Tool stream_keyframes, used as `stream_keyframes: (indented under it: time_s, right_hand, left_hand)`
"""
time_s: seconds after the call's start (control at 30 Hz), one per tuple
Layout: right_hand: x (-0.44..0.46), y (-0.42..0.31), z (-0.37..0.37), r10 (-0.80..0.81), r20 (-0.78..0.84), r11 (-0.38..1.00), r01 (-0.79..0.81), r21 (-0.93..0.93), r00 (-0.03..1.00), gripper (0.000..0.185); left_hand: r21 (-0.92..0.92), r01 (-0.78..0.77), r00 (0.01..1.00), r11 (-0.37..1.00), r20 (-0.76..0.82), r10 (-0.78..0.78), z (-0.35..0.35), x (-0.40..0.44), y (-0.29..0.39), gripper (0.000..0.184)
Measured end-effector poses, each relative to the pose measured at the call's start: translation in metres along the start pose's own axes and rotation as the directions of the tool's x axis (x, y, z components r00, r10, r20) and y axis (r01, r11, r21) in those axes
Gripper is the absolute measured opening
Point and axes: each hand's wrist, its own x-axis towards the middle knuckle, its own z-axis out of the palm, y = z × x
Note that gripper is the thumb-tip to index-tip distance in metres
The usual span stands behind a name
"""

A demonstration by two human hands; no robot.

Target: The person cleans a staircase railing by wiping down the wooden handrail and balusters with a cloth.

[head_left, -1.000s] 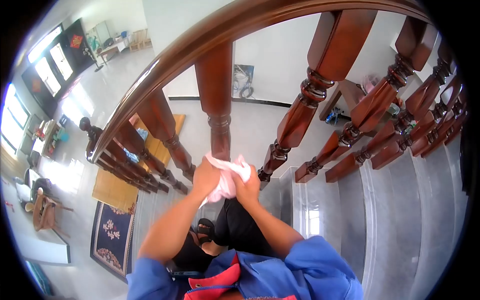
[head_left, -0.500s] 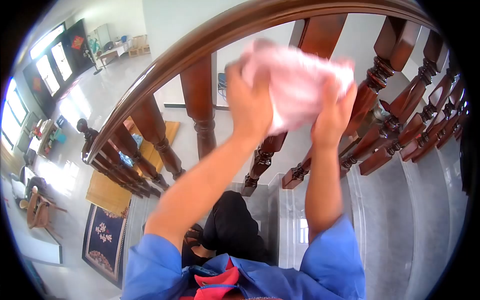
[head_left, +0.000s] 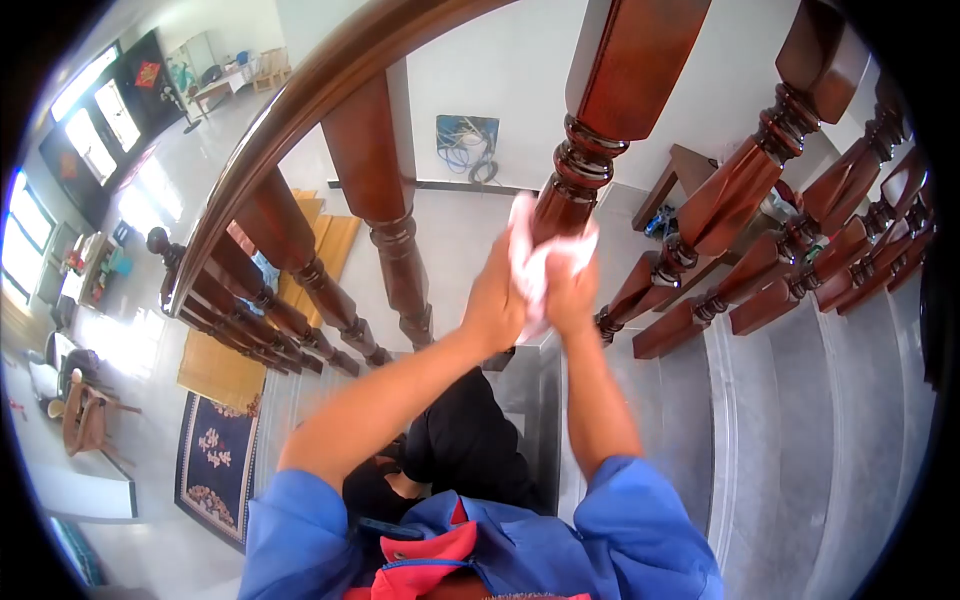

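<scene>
A pink cloth (head_left: 530, 262) is wrapped around the lower, turned part of a dark wooden baluster (head_left: 640, 70). My left hand (head_left: 497, 300) grips the cloth on the left side of the post. On the right side, my right hand (head_left: 572, 292) is closed on the same cloth, close against the left. The fingers are partly hidden behind the cloth and the post. Above, the curved wooden handrail (head_left: 330, 70) sweeps across the upper left.
More balusters (head_left: 375, 190) stand left and right of the hands. Grey stair steps (head_left: 690, 420) lie at the lower right. A wall opening with loose cables (head_left: 467, 145) shows behind the railing. A patterned rug (head_left: 215, 460) lies on the floor at lower left.
Both hands have come down and closer together. The cloth, spread out between them in front of the railing before, is now bunched around the baluster. The view has shifted slightly.
</scene>
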Motion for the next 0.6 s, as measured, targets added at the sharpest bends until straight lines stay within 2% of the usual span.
stream_keyframes:
  time_s: [0.03, 0.07, 0.1, 0.13, 0.17, 0.2, 0.23, 0.3, 0.33, 0.37, 0.4, 0.43, 0.47, 0.57, 0.6]
  right_hand:
    - [-0.039, 0.054, -0.024, 0.200, 0.126, 0.980, -0.201, -0.004, 0.972, 0.055]
    - [-0.070, 0.077, -0.027, 0.092, 0.174, 0.978, -0.056, -0.201, 0.980, 0.055]
    - [-0.087, 0.091, -0.019, -0.039, 0.057, 0.976, 0.050, -0.210, 0.998, 0.056]
    - [-0.094, 0.091, -0.020, -0.041, 0.064, 0.976, 0.054, -0.210, 0.997, 0.056]
    - [-0.097, 0.092, -0.021, 0.061, 0.077, 0.993, -0.053, -0.103, 0.995, 0.058]
    - [-0.100, 0.094, -0.021, 0.163, 0.097, 0.986, -0.164, 0.003, 0.982, 0.060]
    - [-0.105, 0.095, -0.027, 0.163, 0.097, 0.986, -0.164, 0.003, 0.982, 0.060]
    - [-0.104, 0.095, -0.043, 0.306, 0.230, 0.943, -0.261, -0.204, 0.924, 0.059]
    - [-0.101, 0.079, -0.036, 0.295, 0.241, 0.947, -0.249, -0.204, 0.925, 0.059]
    - [-0.102, 0.062, -0.027, 0.320, 0.083, 0.929, -0.295, -0.222, 0.944, 0.053]
    - [-0.103, 0.040, -0.015, 0.335, -0.072, 0.912, -0.342, -0.227, 0.939, 0.049]
    - [-0.106, 0.028, -0.005, 0.345, -0.223, 0.893, -0.392, -0.222, 0.912, 0.047]
    - [-0.110, 0.025, 0.000, 0.239, -0.305, 0.900, -0.328, -0.288, 0.922, 0.044]
    - [-0.102, -0.010, 0.017, 0.230, -0.320, 0.937, -0.298, -0.180, 0.919, 0.044]
    - [-0.095, -0.022, 0.021, 0.018, -0.238, 0.932, -0.102, -0.349, 0.971, 0.045]
  left_hand:
    - [0.116, 0.081, 0.991, 0.990, 0.094, -0.092, -0.005, -0.024, -0.017, 0.055]
    - [0.236, 0.151, 0.965, 0.960, 0.174, -0.194, -0.010, -0.045, -0.032, 0.055]
    - [0.236, 0.150, 0.966, 0.960, 0.170, -0.193, -0.013, -0.062, -0.045, 0.055]
    - [0.198, 0.295, 0.929, 0.935, 0.169, -0.329, -0.015, -0.073, -0.051, 0.054]
    - [0.162, 0.430, 0.874, 0.888, 0.174, -0.454, -0.016, -0.079, -0.060, 0.054]
    - [0.163, 0.425, 0.876, 0.890, 0.172, -0.450, -0.015, -0.079, -0.059, 0.054]
    - [0.145, 0.384, 0.906, 0.912, 0.133, -0.403, -0.013, -0.081, -0.056, 0.050]
    - [0.124, 0.330, 0.936, 0.936, 0.088, -0.342, -0.009, -0.084, -0.055, 0.047]
    - [0.228, 0.356, 0.927, 0.906, 0.034, -0.373, -0.010, -0.086, -0.056, 0.044]
    - [0.329, 0.384, 0.917, 0.863, -0.030, -0.397, -0.013, -0.089, -0.057, 0.043]
    - [0.333, 0.376, 0.923, 0.865, -0.050, -0.382, -0.018, -0.088, -0.048, 0.043]
    - [0.356, 0.480, 0.871, 0.802, -0.083, -0.485, -0.023, -0.088, -0.034, 0.039]
    - [0.372, 0.579, 0.805, 0.726, -0.118, -0.581, -0.027, -0.091, -0.024, 0.036]
    - [0.294, 0.479, 0.873, 0.827, -0.259, -0.414, -0.038, -0.093, -0.008, 0.037]
    - [0.244, 0.415, 0.887, 0.876, -0.325, -0.329, -0.040, -0.091, 0.002, 0.037]
